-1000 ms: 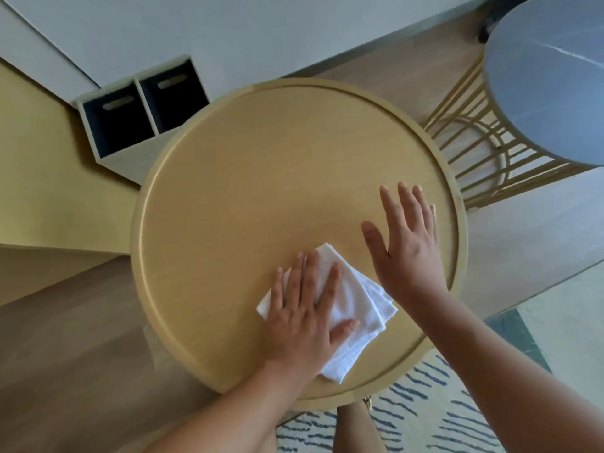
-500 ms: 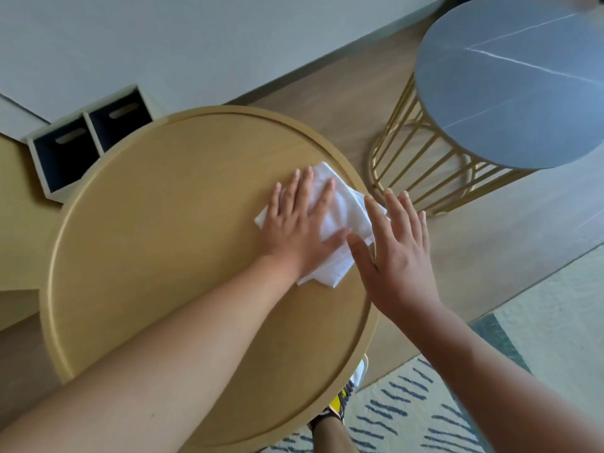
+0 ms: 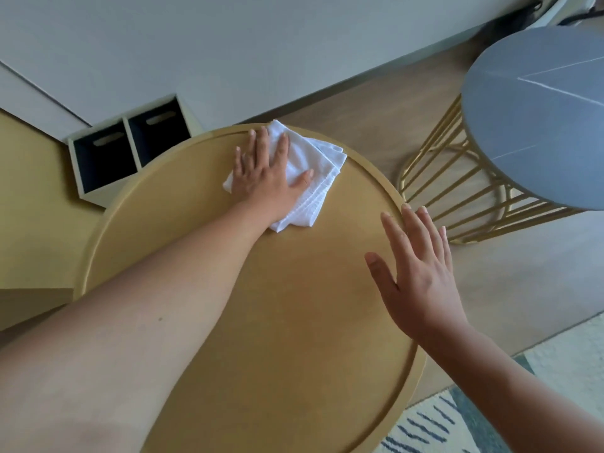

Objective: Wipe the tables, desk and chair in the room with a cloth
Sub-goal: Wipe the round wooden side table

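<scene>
Pressing cloth [image 3: 315, 160] flat at far table rim [image 3: 209, 137], left hand [image 3: 264, 178] straight-fingered, right hand [image 3: 421, 279] spread by right edge

The left arm reached across toward the far edge of the round table [image 3: 294, 338], its bare forearm almost straight. The left hand [image 3: 266, 178] lay palm down, fingers spread and straight, pressing the white cloth [image 3: 313, 165]. The right hand [image 3: 418, 273] was open near the right edge, fingers straight, thumb splayed, fingertips at the rim.
</scene>
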`<act>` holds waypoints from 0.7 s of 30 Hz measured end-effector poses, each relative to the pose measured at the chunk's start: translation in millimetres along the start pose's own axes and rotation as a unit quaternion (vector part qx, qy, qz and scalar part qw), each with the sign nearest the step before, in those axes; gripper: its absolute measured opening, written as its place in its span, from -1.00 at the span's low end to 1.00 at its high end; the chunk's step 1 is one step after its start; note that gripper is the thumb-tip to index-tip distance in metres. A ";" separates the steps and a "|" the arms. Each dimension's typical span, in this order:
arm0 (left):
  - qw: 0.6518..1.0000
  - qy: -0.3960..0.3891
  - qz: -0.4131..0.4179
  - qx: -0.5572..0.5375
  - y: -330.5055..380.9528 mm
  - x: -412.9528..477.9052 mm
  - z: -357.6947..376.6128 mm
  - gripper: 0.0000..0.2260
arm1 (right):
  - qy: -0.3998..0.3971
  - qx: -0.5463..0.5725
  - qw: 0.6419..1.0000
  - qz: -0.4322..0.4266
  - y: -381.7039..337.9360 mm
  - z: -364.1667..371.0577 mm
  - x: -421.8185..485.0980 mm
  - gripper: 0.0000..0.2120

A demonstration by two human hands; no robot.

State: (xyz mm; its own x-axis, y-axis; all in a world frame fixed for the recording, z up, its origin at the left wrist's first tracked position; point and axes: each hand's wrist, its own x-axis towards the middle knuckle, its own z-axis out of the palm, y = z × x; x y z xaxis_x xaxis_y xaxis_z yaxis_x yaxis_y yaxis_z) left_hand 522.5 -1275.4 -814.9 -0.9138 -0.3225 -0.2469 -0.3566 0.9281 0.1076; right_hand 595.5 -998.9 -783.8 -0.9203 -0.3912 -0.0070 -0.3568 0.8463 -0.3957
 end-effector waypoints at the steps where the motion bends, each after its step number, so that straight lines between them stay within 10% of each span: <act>1: 1.000 0.001 -0.004 -0.002 -11.7 2.9 -3.1 -0.22 | -0.003 -0.004 1.000 -0.001 -4.5 2.1 1.1 -0.41; 21: 0.992 0.028 -0.103 -0.061 -211.4 -111.7 -1.5 -0.23 | -0.023 0.034 0.996 -0.076 -167.6 60.8 10.1 -0.40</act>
State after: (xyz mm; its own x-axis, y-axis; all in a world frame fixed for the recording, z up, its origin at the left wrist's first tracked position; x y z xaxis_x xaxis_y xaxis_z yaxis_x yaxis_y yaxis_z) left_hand 699.7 -1435.9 -808.6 -0.8269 -0.5166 -0.2223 -0.5552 0.8127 0.1766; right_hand 655.7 -1166.7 -773.5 -0.8478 -0.5301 0.0169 -0.4781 0.7502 -0.4568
